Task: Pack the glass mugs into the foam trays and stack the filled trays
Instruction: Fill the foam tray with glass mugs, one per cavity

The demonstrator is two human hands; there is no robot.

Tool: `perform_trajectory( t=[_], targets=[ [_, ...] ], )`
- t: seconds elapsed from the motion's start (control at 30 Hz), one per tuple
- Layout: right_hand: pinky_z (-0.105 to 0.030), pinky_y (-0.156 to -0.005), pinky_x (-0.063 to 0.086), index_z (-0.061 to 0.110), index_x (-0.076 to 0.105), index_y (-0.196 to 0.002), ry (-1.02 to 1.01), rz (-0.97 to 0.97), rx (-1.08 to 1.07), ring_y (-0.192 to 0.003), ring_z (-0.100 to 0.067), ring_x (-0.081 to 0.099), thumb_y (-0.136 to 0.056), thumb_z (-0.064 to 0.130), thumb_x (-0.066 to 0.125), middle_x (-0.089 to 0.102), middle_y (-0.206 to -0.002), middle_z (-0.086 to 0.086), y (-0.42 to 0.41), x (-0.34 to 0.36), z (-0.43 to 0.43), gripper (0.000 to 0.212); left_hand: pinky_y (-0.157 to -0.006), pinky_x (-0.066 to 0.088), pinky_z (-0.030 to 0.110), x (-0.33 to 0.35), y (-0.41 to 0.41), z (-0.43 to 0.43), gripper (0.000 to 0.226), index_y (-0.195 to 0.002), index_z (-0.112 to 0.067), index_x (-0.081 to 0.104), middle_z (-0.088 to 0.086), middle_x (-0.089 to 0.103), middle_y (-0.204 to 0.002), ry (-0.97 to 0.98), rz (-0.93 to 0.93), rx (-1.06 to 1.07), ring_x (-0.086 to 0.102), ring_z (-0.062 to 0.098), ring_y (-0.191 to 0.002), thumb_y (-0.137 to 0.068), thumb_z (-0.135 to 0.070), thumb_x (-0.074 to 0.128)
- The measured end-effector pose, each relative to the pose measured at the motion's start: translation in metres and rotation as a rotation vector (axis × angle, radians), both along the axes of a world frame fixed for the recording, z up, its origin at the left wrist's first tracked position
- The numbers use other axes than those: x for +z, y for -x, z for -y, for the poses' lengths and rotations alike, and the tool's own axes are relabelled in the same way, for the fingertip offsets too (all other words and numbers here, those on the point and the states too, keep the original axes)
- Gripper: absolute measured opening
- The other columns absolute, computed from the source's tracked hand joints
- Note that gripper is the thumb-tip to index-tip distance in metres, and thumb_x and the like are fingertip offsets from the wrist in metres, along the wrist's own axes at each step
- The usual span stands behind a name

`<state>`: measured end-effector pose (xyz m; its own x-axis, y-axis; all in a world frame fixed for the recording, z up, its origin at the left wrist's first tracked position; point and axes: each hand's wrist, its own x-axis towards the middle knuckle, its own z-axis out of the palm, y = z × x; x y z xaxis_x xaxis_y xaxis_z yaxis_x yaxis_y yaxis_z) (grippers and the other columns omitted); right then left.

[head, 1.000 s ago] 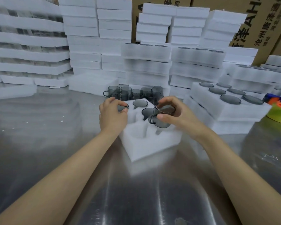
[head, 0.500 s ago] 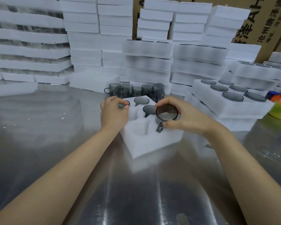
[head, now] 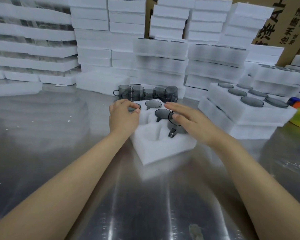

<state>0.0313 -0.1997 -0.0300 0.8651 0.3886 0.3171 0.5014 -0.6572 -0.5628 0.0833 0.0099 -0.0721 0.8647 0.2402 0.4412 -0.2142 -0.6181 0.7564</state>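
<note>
While pinching the rim of the far-left grey mug [head: 136, 108] with the left hand [head: 124, 116] and laying the flat right hand [head: 189, 122] over the smoky grey glass mug [head: 176, 127] half-sunk in the near-right pocket of the white foam tray [head: 163, 151], press it home, then fetch a loose mug [head: 123, 90] for the empty near-left pocket [head: 151, 135].

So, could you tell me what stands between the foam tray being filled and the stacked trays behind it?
Loose grey glass mugs stand clustered on the table between the foam tray and the stacked trays, per the head view.

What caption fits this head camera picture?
Left hand grips one glass mug; right hand presses a second mug into the foam tray.
</note>
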Motion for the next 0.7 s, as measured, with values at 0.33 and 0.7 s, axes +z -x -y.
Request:
perform_trajectory(
  t=[0.33, 0.7],
  targets=[
    [-0.019, -0.112, 0.001, 0.047, 0.018, -0.147, 0.257, -0.326, -0.003, -0.144, 0.003, -0.002, -0.100, 0.047, 0.031, -0.010, -0.157, 0.021, -0.004, -0.003, 0.009, 0.048, -0.078, 0.017, 0.014, 0.000, 0.001, 0.000, 0.010, -0.086, -0.028, 0.063, -0.003, 0.059, -0.120, 0.005, -0.010, -0.001, 0.039, 0.016, -0.127, -0.089, -0.020, 0.058],
    [-0.029, -0.118, 0.007, 0.058, 0.026, -0.140, 0.159, -0.407, -0.009, -0.141, 0.008, 0.001, -0.060, 0.084, 0.051, -0.003, -0.153, 0.032, 0.001, 0.003, 0.012, 0.088, -0.096, 0.026, 0.024, 0.003, 0.006, -0.011, 0.030, -0.103, -0.014, 0.070, -0.006, 0.054, -0.133, -0.173, -0.009, -0.044, 0.029, 0.019, -0.128, -0.094, -0.020, 0.042]
  ],
)
